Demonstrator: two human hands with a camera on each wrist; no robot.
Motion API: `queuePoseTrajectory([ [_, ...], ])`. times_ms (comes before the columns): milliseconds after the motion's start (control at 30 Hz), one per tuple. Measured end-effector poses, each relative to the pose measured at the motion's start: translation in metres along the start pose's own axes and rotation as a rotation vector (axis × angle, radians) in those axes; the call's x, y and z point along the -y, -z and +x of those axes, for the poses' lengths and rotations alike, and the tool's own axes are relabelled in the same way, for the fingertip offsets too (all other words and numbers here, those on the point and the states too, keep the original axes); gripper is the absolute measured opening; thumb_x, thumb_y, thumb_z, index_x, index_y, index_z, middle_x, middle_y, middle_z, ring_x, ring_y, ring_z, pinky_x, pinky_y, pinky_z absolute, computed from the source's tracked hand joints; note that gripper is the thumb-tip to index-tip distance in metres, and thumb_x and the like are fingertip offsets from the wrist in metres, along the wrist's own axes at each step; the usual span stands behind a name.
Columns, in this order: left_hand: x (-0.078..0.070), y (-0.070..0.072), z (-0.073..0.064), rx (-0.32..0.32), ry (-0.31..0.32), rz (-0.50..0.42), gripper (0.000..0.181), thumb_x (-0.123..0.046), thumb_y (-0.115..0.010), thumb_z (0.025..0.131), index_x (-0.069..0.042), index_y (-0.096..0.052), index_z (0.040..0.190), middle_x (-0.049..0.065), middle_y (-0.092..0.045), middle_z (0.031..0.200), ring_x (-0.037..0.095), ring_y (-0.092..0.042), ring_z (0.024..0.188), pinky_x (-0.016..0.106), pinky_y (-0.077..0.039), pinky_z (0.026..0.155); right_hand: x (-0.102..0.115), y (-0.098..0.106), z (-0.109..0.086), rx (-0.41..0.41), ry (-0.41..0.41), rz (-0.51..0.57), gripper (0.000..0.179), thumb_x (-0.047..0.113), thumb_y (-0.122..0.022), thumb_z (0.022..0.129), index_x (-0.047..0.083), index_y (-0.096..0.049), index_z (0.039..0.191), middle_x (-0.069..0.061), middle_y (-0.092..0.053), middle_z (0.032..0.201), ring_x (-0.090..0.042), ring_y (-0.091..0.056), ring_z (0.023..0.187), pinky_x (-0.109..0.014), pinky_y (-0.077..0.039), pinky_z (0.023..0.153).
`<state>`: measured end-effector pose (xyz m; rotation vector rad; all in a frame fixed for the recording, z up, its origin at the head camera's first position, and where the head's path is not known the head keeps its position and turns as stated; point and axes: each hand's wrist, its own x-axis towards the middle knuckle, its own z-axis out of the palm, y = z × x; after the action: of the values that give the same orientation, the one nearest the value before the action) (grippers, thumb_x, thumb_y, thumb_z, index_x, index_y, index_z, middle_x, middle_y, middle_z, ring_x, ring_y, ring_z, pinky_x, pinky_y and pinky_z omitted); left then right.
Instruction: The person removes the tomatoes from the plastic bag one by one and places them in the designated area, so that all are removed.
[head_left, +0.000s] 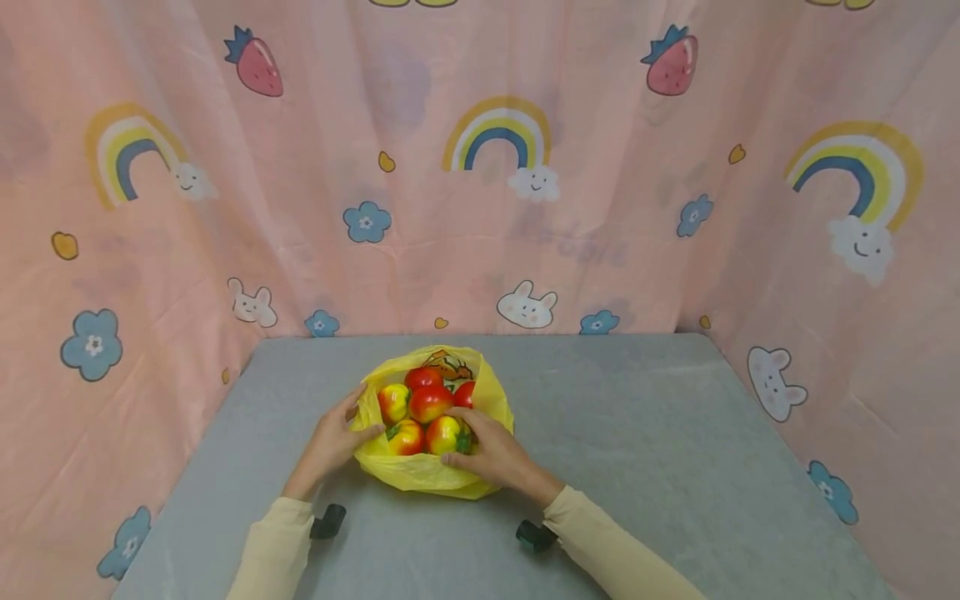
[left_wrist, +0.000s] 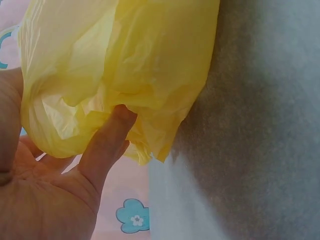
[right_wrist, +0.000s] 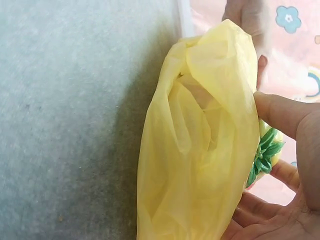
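Yellow bag (head_left: 411,477) on grey table (head_left: 645,433). Left hand (head_left: 332,435) pinches left rim; right hand (head_left: 489,446) spans front-right fruit (head_left: 443,435) inside, grip unclear. Risk: left pinch slips, slack rim slumps, fruit rolls out.

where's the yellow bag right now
In the head view, the yellow bag sits on the grey table just left of centre, between the left hand and the right hand, with red and yellow fruit inside.

Pink curtain (head_left: 315,158) with 3 rainbows (head_left: 497,117), 2 strawberries (head_left: 259,68) and blue flowers (head_left: 367,222) behind a grey table (head_left: 637,417).
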<state>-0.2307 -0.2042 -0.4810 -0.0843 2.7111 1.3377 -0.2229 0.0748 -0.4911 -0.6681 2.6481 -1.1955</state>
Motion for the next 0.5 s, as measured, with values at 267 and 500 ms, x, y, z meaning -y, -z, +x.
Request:
queuePoseTrajectory([
  [267,0.000,-0.001,0.000,-0.018,-0.013,-0.006,0.081,-0.017,-0.073,0.087,-0.015,-0.029,0.156,0.021,-0.033,0.158,0.045,-0.037,0.141,0.056,-0.038,0.111,0.001,0.002,-0.001,-0.042,0.046,-0.001,0.062,0.038,-0.075,0.085,0.022,-0.049,0.139,-0.004,-0.054,0.139,-0.024,-0.054,0.123,-0.047,-0.049,0.106],
  [500,0.001,-0.001,0.001,-0.018,-0.015,-0.016,0.081,-0.013,-0.072,0.087,-0.015,-0.030,0.156,0.021,-0.033,0.158,0.046,-0.037,0.141,0.056,-0.037,0.112,0.009,0.011,-0.001,-0.085,0.060,0.048,0.064,0.036,-0.076,0.085,0.021,-0.049,0.141,-0.005,-0.052,0.141,-0.025,-0.054,0.124,-0.045,-0.053,0.099],
])
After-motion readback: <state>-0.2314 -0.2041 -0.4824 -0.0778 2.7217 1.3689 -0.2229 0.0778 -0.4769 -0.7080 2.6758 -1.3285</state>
